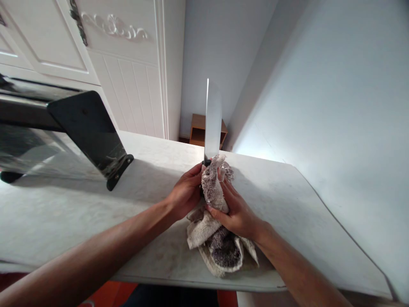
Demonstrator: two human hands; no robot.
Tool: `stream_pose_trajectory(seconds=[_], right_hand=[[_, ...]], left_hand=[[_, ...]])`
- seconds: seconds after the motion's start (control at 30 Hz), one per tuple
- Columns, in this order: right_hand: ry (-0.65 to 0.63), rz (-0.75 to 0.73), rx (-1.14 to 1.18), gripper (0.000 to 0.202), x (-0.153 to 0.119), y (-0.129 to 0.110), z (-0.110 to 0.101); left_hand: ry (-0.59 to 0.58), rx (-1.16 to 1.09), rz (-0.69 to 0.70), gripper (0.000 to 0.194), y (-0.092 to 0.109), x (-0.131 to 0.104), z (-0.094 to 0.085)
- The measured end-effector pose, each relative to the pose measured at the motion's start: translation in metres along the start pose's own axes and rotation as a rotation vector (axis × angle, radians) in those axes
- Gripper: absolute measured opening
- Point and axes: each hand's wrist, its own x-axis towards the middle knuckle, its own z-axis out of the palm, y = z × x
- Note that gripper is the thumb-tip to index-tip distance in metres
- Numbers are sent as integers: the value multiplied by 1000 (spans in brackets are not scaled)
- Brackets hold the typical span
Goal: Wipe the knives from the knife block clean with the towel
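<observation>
A kitchen knife [213,119] stands upright over the table, its broad blade pointing up and away from me. My left hand [188,192] is closed around its black handle, which is mostly hidden by fingers and cloth. My right hand [238,209] grips a white and grey-brown towel [212,187], pressing it against the handle and the base of the blade. Loose folds of the towel hang below my hands near the table's front edge.
The pale table [153,170] runs along a bluish wall [335,106] at the right. A rack with a dark side panel [87,128] stands at the left. Beyond are white cabinets [128,76] and a small wooden stand [198,121].
</observation>
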Motion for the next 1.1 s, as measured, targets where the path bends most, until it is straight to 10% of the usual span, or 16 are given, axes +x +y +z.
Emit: stream_pose_trajectory(seconds=[0.6, 1.1], right_hand=[[-78, -83, 92, 63, 4, -5, -8], [276, 611, 717, 33, 4, 5, -10]], left_hand=[[154, -13, -47, 30, 22, 2, -4], [124, 178, 87, 19, 23, 9, -9]])
